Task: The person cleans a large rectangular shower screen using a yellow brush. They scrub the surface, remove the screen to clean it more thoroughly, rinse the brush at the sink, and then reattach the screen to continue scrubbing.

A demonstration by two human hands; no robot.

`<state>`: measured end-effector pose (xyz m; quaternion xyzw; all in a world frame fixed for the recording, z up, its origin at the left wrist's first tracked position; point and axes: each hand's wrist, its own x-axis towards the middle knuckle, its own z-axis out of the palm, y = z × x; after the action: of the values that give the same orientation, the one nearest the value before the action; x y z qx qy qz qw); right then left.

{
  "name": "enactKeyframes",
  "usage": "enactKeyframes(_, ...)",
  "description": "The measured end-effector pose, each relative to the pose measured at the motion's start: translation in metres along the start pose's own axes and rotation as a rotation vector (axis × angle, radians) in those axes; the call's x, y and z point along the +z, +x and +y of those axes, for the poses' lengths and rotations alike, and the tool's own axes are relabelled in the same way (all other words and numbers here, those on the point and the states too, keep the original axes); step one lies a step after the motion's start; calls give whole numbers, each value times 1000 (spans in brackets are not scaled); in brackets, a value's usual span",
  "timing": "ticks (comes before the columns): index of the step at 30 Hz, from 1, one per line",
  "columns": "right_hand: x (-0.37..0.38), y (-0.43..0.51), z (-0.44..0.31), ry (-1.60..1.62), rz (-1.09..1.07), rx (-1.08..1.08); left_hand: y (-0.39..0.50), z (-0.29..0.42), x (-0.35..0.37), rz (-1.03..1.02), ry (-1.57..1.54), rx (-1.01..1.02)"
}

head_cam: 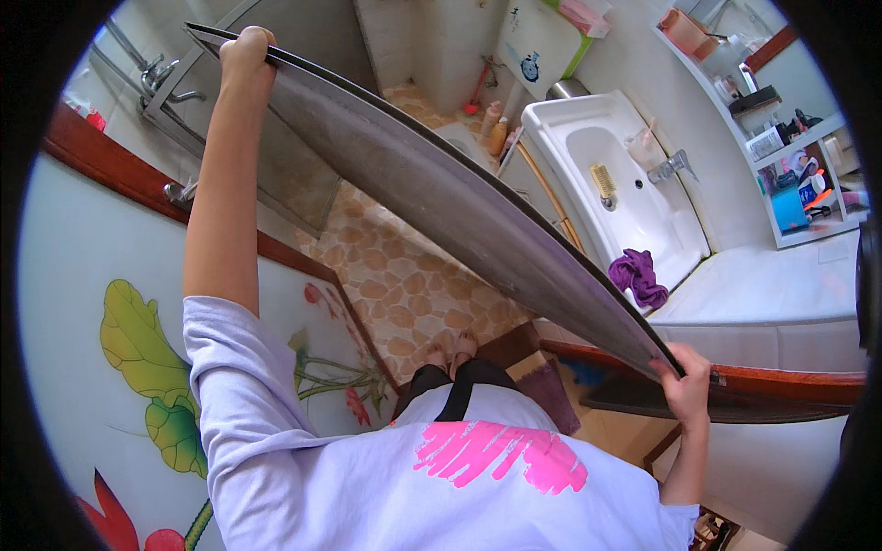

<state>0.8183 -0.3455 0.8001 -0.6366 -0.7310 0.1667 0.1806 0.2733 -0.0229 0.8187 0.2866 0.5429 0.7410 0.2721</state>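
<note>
A large framed panel of grey mesh, apparently a window screen (441, 200), slants across the view from upper left to lower right. My left hand (247, 52) grips its dark frame near the upper left end, with the arm stretched out. At the opposite end, my right hand (684, 381) is closed on the frame near the sink's lower corner. The panel is seen almost edge-on and hides part of the floor. Beyond it, a purple cloth (639, 277) lies on the rim of the white sink (572, 158), and a yellow brush (603, 182) rests in the basin.
A glass door with painted lotus flowers (89, 227) stands at left. A glass shower partition (303, 165) is behind the panel. Shelves with toiletries (766, 162) hang at right over a white counter (744, 289). Bottles (497, 136) stand on the pebble-patterned floor (393, 275).
</note>
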Motion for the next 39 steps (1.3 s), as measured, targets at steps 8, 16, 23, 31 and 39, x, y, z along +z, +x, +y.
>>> enactKeyframes(8,25,-20,-15,-116,102,-59,22,-3,-12,90,82,-80)
enactKeyframes(16,5,-52,2,-64,138,-36,-3,39,23,-1,159,-14)
enactKeyframes(23,-31,-111,35,17,130,-39,-62,84,31,-117,205,191)
enactKeyframes(31,-81,-208,115,85,132,-47,-220,146,54,-39,216,209)
enactKeyframes(39,-135,-296,159,112,123,-42,-331,177,39,-56,250,229)
